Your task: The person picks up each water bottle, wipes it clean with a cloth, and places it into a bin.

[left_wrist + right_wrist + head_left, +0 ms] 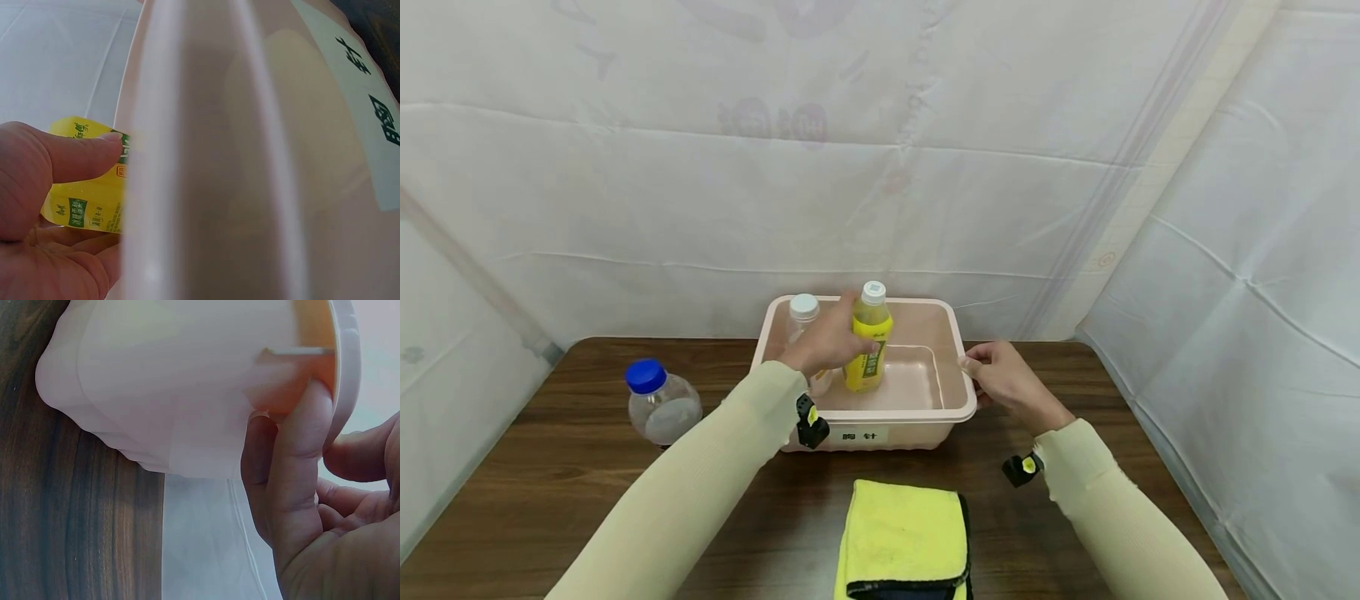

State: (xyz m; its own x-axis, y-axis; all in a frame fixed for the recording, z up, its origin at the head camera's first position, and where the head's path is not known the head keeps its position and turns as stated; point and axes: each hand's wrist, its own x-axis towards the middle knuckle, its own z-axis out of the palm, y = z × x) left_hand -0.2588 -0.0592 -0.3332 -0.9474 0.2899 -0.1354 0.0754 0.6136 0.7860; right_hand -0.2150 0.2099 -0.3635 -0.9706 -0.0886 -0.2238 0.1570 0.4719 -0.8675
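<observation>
Left hand [831,340] and yellow-labelled bottle [874,327] at the pink tub [895,414]: the likeliest mishap, by judgement, is a knock against the white-capped clear bottle [804,307] just beside it, caused by a swing of the wrist leftwards; a loosened thumb could also let the yellow-labelled bottle tip, and a hard pull by the right hand [1003,379] could tilt the tub. The yellow-labelled bottle lies within the left hand's grasp, thumb across the near face of its label and fingers behind, leaning slightly inside the tub, its white cap above the hand; whether its base touches the tub floor cannot be told. The right hand pinches the tub's right rim between thumb and fingers
</observation>
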